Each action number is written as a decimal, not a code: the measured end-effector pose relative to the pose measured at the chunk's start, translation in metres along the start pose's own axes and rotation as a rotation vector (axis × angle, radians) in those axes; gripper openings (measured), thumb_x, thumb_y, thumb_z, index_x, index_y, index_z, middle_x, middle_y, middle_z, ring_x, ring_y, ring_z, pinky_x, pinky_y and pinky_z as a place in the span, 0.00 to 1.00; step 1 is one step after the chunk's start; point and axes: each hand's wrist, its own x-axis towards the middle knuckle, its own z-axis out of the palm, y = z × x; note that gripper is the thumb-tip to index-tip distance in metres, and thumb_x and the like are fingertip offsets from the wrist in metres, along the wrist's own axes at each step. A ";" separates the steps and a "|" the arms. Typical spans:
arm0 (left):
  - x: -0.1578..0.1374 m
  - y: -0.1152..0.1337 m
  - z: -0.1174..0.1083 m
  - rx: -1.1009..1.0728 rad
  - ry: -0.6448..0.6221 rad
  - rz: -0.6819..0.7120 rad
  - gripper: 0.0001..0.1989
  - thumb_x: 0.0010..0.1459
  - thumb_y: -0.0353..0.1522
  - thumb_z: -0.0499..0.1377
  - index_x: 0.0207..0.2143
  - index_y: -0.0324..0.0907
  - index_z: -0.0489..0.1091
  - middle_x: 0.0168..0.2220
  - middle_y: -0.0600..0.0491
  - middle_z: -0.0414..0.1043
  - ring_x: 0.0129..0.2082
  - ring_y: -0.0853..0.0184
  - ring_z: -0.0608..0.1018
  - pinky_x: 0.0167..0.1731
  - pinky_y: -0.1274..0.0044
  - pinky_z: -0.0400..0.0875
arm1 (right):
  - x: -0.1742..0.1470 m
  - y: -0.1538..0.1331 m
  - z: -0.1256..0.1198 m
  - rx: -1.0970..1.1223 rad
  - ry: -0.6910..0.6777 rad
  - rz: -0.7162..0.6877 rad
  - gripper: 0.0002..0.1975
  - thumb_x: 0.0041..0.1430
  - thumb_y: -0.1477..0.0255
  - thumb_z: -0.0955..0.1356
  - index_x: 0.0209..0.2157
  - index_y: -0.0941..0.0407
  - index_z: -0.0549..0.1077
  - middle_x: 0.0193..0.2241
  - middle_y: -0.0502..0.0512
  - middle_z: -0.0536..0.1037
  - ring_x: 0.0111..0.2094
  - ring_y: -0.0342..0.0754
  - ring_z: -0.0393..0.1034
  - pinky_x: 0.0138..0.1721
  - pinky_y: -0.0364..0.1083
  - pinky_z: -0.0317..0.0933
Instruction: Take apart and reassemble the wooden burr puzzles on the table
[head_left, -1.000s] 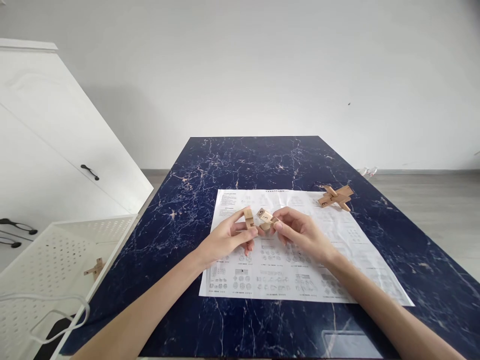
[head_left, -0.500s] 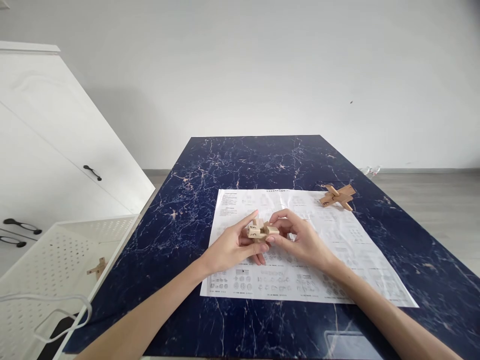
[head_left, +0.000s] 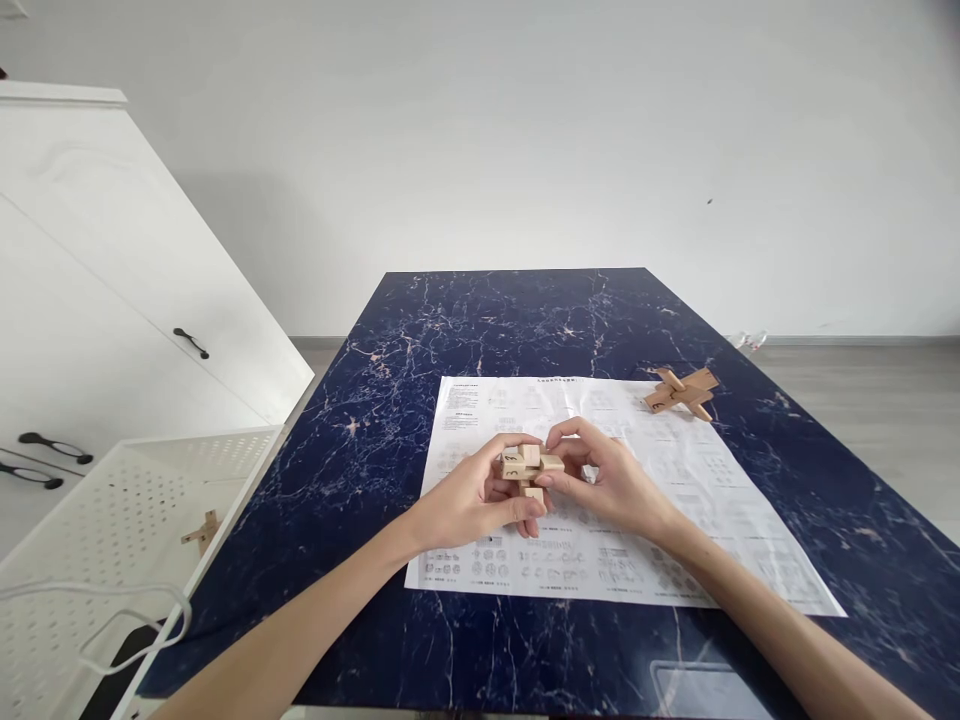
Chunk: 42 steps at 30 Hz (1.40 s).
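Nearest the wearer, a pale wooden burr puzzle point(head_left: 530, 457) is held just over the sheet, between both hands: the left hand point(head_left: 469, 500) has its grip wrapped around the left end and underside, thumb across the lower front, while the right hand point(head_left: 611, 485) pinches the right-hand block between thumb and fingers. Several blocks already cross and mesh into one cluster, so the assembly looks well along; dark gaps show between some blocks, and whether they are fully seated, or any piece is missing, I cannot tell behind the fingers. The blocks are square-ended, smooth and matt, the left one marked with dark figures, one like a 3. Below lies the thin white printed sheet point(head_left: 675, 520), softly creased, its small diagrams too fine to read. Left of the surface, a perforated white basket point(head_left: 90, 510) holds a crossed wooden piece point(head_left: 201, 533). The surface point(head_left: 480, 330) itself is glossy navy with white, marble-like veins. At the sheet's far right corner sits a browner cross-shaped puzzle point(head_left: 681, 392), its bars joined and apparently complete. Behind everything, the grey-white wall point(head_left: 525, 130) is plain and matt.
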 end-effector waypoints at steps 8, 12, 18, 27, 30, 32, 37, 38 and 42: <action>-0.004 0.003 0.002 0.147 -0.001 0.079 0.28 0.68 0.39 0.65 0.65 0.47 0.60 0.44 0.48 0.78 0.41 0.61 0.81 0.46 0.64 0.77 | -0.001 -0.003 -0.002 0.067 -0.063 -0.005 0.15 0.70 0.58 0.71 0.44 0.50 0.63 0.27 0.48 0.82 0.24 0.45 0.65 0.28 0.46 0.59; -0.004 0.000 0.002 0.197 -0.010 0.140 0.26 0.70 0.38 0.64 0.65 0.48 0.59 0.43 0.50 0.76 0.44 0.60 0.80 0.51 0.62 0.74 | -0.001 -0.007 -0.002 0.109 -0.070 -0.030 0.14 0.71 0.58 0.70 0.43 0.51 0.63 0.26 0.48 0.81 0.23 0.45 0.66 0.27 0.45 0.57; -0.003 -0.001 0.005 0.262 0.026 0.146 0.25 0.70 0.38 0.64 0.64 0.49 0.60 0.42 0.52 0.74 0.42 0.62 0.77 0.47 0.64 0.74 | 0.001 0.001 -0.001 0.149 -0.088 -0.001 0.16 0.72 0.55 0.69 0.43 0.51 0.63 0.26 0.47 0.79 0.23 0.44 0.63 0.26 0.45 0.54; 0.002 -0.009 0.007 0.274 0.177 0.132 0.19 0.78 0.48 0.46 0.54 0.46 0.66 0.31 0.55 0.72 0.27 0.67 0.71 0.30 0.74 0.68 | 0.003 -0.003 0.004 0.222 -0.130 0.025 0.16 0.73 0.55 0.68 0.45 0.51 0.63 0.28 0.49 0.79 0.27 0.45 0.67 0.30 0.46 0.57; 0.003 -0.012 0.008 0.328 0.216 0.185 0.18 0.78 0.47 0.48 0.51 0.45 0.67 0.29 0.58 0.66 0.24 0.70 0.65 0.26 0.76 0.62 | 0.002 -0.005 0.004 0.236 -0.138 -0.002 0.16 0.74 0.54 0.67 0.44 0.52 0.63 0.27 0.47 0.75 0.26 0.44 0.61 0.29 0.46 0.54; 0.002 -0.013 0.009 0.372 0.232 0.216 0.17 0.78 0.47 0.48 0.51 0.44 0.67 0.28 0.59 0.65 0.23 0.71 0.63 0.25 0.77 0.58 | 0.001 -0.005 0.004 0.248 -0.148 -0.015 0.17 0.74 0.54 0.67 0.44 0.52 0.63 0.26 0.46 0.73 0.25 0.43 0.58 0.29 0.45 0.52; 0.000 -0.013 0.011 0.434 0.234 0.262 0.16 0.78 0.45 0.48 0.50 0.44 0.67 0.27 0.60 0.64 0.21 0.73 0.59 0.23 0.78 0.53 | 0.000 -0.006 0.004 0.321 -0.207 0.004 0.19 0.73 0.51 0.68 0.42 0.51 0.62 0.24 0.42 0.66 0.24 0.42 0.52 0.26 0.44 0.47; 0.000 -0.013 0.011 0.443 0.234 0.265 0.16 0.78 0.45 0.48 0.50 0.44 0.67 0.27 0.60 0.63 0.21 0.73 0.59 0.23 0.77 0.53 | 0.000 -0.006 0.004 0.339 -0.218 0.010 0.19 0.72 0.51 0.68 0.42 0.51 0.62 0.24 0.42 0.65 0.24 0.42 0.51 0.26 0.44 0.47; -0.001 -0.010 0.012 0.417 0.212 0.254 0.17 0.77 0.46 0.49 0.50 0.44 0.67 0.26 0.60 0.62 0.21 0.72 0.60 0.24 0.77 0.54 | 0.002 -0.008 0.004 0.391 -0.263 0.041 0.21 0.71 0.49 0.68 0.42 0.50 0.62 0.23 0.42 0.66 0.22 0.41 0.50 0.25 0.44 0.45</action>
